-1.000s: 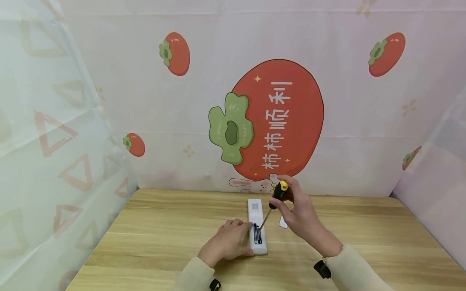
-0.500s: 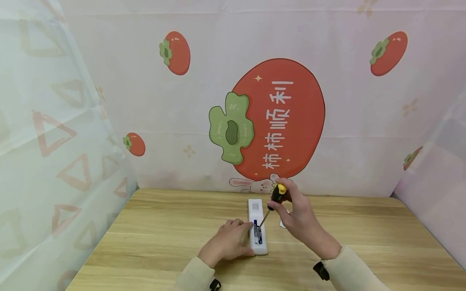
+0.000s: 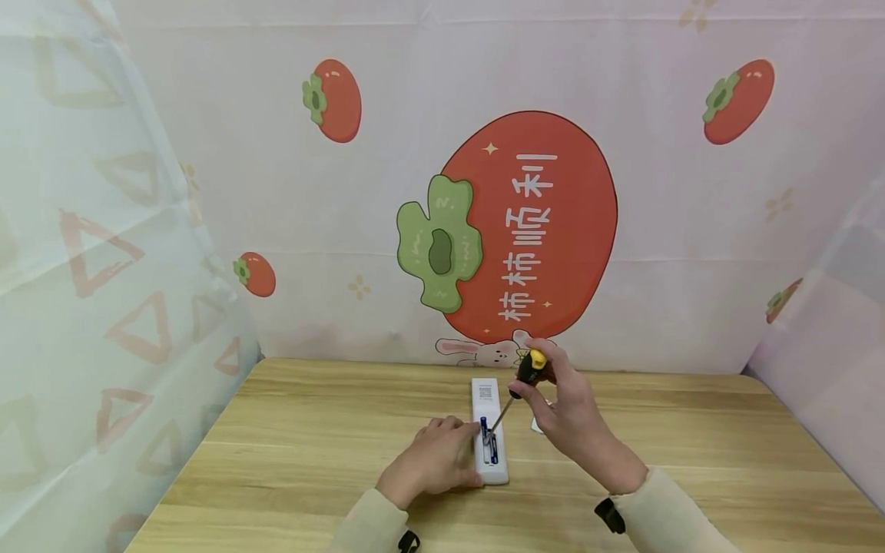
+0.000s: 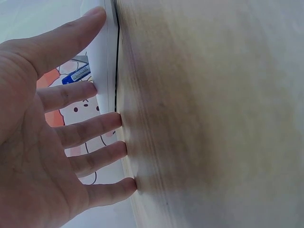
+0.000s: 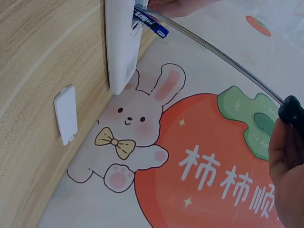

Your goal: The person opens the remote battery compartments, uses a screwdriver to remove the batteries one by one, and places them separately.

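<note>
Observed from beside the table [image 3: 297,438]: a white remote control [image 3: 489,412] lies back side up on the wood, lengthwise away from the person, its battery compartment uncovered and turned to the ceiling, which leaves the cells within reach from above. The left hand [image 3: 437,457] is spread, fingers apart and nearly straight; its thumb and index finger touch the remote's left side, while the other fingertips rest on the table. In my judgement this is a brace, meant to stop the casing sliding away under sideways force, and placed low so the compartment stays unobstructed. The right hand [image 3: 577,418] holds a screwdriver [image 3: 528,375] by its black and yellow handle, pinched between thumb and fingers rather than gripped in the fist, a hold that appears chosen for light prying, not turning. The shaft slants down leftward into the compartment, its tip close to the near end of one blue battery [image 5: 152,23]; exact contact cannot be confirmed. That battery is tilted, its far end raised clear of the casing. A second battery [image 3: 494,449] lies beside it, seated lower. The white cover [image 5: 66,115] lies on the table right of the remote, well apart from it, presumably set aside to keep the work unhindered.
</note>
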Demonstrator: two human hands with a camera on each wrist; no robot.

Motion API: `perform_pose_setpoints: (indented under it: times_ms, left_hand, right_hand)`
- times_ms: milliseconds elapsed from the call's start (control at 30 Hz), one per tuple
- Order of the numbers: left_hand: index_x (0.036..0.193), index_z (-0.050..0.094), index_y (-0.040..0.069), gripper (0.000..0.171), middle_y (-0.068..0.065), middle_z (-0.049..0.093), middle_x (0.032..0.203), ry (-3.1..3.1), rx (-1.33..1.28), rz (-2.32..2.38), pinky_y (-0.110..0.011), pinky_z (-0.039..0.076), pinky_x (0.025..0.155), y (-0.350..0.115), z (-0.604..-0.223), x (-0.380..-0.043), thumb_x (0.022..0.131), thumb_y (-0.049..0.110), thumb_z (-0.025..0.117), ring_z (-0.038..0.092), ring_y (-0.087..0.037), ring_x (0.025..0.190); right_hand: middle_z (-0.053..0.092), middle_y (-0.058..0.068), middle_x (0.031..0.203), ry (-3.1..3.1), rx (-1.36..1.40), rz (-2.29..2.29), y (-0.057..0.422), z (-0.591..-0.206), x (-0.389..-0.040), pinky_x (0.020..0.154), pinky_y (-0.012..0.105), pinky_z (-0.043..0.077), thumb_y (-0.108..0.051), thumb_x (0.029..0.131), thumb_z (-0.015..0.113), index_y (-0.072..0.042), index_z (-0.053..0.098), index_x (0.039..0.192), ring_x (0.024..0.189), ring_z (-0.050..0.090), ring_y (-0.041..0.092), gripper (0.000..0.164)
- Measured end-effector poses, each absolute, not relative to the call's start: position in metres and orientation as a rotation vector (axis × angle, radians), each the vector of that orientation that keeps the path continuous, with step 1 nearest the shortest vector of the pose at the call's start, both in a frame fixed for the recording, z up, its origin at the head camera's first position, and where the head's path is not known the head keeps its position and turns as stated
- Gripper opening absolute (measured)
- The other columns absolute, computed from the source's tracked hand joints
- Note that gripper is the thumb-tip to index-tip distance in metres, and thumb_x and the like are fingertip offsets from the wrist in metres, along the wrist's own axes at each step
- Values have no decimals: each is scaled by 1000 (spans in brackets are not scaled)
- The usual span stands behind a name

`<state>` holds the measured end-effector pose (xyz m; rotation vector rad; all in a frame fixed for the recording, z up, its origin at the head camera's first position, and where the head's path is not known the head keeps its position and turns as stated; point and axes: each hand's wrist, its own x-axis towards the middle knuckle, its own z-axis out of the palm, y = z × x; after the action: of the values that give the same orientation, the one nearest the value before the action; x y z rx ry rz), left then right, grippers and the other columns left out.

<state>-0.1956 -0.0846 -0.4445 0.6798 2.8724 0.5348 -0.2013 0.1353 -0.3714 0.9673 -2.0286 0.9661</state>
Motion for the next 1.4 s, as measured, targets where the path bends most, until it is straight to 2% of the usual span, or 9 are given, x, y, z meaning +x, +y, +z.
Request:
perform_pose_setpoints:
  times_ms: [100,500,1033,1133,1233,1400]
  left_hand:
    - [145,57,14,78,-9,59,134,2876,683,536,-53,44,103,-85,-446,-195,79,47,85,52,-33,125]
    - [145,57,14,79,-9,59,134,2867,667,550,-53,43,104,-84,-446,-194,79,47,85,52,-34,124]
    - [146,55,13,80,-9,58,136,2865,668,539,-53,42,106,-84,-443,-195,80,47,85,52,-34,126]
    - [146,55,13,80,-10,58,137,2859,661,546,-53,42,106,-84,-443,-195,80,46,85,51,-34,127]
    - [146,55,13,80,-10,57,137,2858,658,557,-54,41,107,-84,-443,-194,80,46,85,51,-34,127]
    - [146,55,13,79,-10,57,137,2856,659,570,-54,41,107,-84,-444,-194,80,45,85,51,-34,128]
  right_hand:
    - [62,3,99,-2026,969,970,136,-371,-201,86,21,56,12,75,81,0,41,141,85,67,15,79]
    - [61,8,101,-2059,946,992,138,-372,-201,93,19,52,10,77,80,1,39,142,88,68,19,78]
    - [61,9,100,-2021,958,1011,140,-367,-198,93,18,51,5,80,77,5,40,140,88,67,20,71]
    - [60,9,101,-2019,985,1019,141,-365,-197,92,18,52,0,83,75,5,41,140,87,67,20,66]
    - [61,7,100,-2015,1030,1015,142,-364,-196,89,19,53,-12,90,71,5,41,140,85,67,17,60]
    - [60,2,96,-1963,1122,980,140,-364,-194,80,19,56,-28,98,64,7,44,136,79,64,12,55]
